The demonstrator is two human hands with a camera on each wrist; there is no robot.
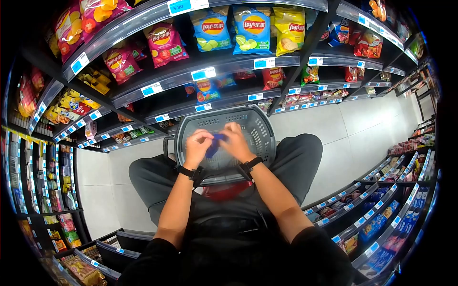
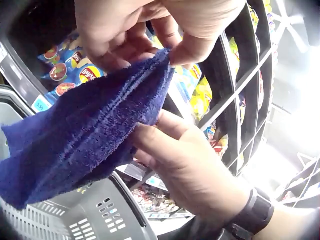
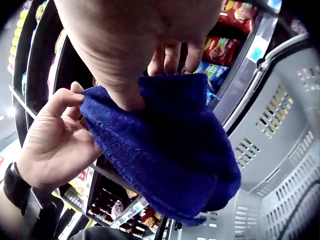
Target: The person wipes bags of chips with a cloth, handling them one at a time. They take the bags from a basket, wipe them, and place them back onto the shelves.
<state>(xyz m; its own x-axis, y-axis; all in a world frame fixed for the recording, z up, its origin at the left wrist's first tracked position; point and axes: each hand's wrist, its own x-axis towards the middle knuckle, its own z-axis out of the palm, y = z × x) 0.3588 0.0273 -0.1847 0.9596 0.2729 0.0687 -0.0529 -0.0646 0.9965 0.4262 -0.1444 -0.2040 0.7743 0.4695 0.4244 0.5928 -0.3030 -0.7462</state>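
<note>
A dark blue, fuzzy cloth [image 2: 95, 125] hangs in folds between both hands, over the grey shopping basket [image 1: 261, 125]. My left hand [image 1: 194, 148] pinches one corner of it between thumb and fingertips; up close this left hand [image 2: 165, 25] fills the top of the left wrist view. My right hand [image 1: 235, 144], blurred in the head view, holds the cloth's edge a short way off. In the right wrist view, the right hand's thumb presses on the cloth [image 3: 175, 145], with its other fingers behind the upper edge. The left hand [image 3: 62, 140] grips the near corner there.
Shelves with Lay's chip bags [image 1: 253, 29] and price tags [image 1: 203, 73] stand in front of the basket. The basket sits between the person's bent knees [image 1: 301, 155] on a tiled floor [image 1: 334, 124]. More snack shelves [image 1: 377, 209] curve along the right, others along the left.
</note>
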